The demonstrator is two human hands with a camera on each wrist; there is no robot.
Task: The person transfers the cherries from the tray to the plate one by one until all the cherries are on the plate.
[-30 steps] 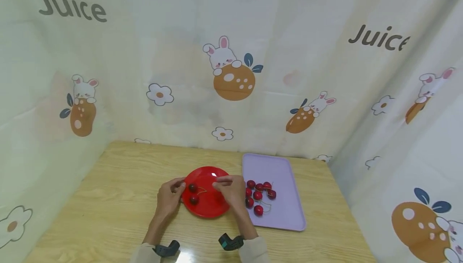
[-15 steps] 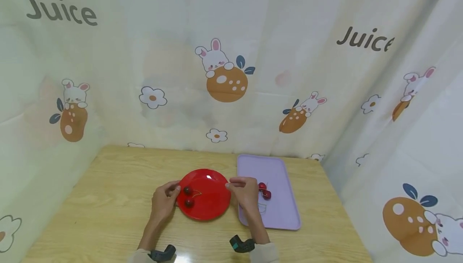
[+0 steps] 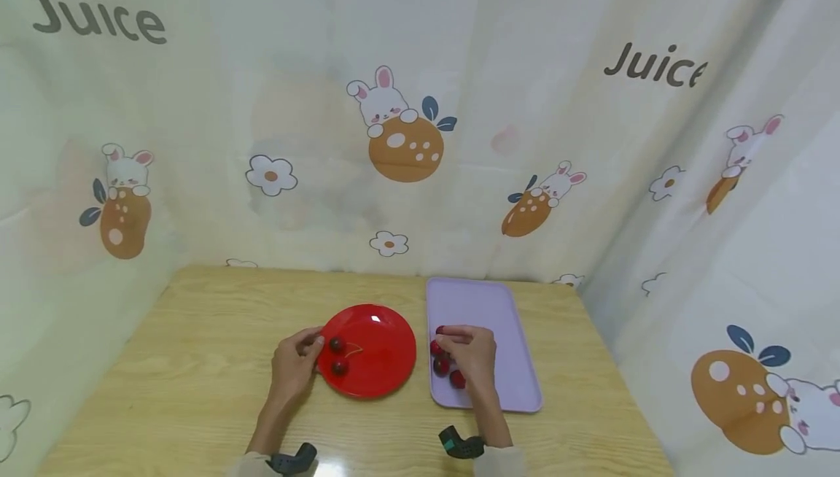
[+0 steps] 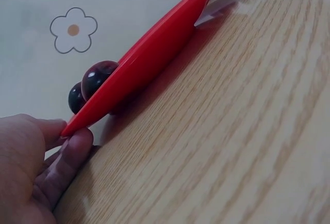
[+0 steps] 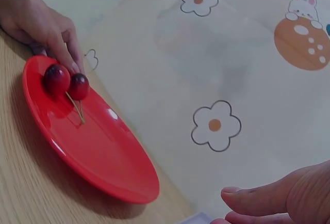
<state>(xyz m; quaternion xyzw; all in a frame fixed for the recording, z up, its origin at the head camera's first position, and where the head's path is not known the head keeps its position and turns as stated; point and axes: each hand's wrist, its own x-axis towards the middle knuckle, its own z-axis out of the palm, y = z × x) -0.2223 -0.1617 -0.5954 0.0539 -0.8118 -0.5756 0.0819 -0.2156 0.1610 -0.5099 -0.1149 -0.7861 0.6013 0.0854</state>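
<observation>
My left hand (image 3: pixel 292 369) pinches the left rim of the red plate (image 3: pixel 377 360) between thumb and fingers; the left wrist view shows the plate's rim (image 4: pixel 149 53) in that grip. Two dark red cherries (image 3: pixel 339 367) with joined stems lie on the plate close to my left hand. Over the lilac tray (image 3: pixel 469 302) is my right hand (image 3: pixel 477 357), above several cherries (image 3: pixel 457 378) that it partly hides. In the right wrist view the right thumb and fingers (image 5: pixel 273 198) are extended, with nothing visible between them.
The wooden table (image 3: pixel 230 316) carries the plate and, to its right, the tray. A printed curtain (image 3: pixel 295 98) stands behind the table and along both sides. Each wrist wears a black device.
My right hand has moved right, from above the plate to above the cherries on the tray. My left hand keeps its grip on the plate's rim. The head view has shifted slightly.
</observation>
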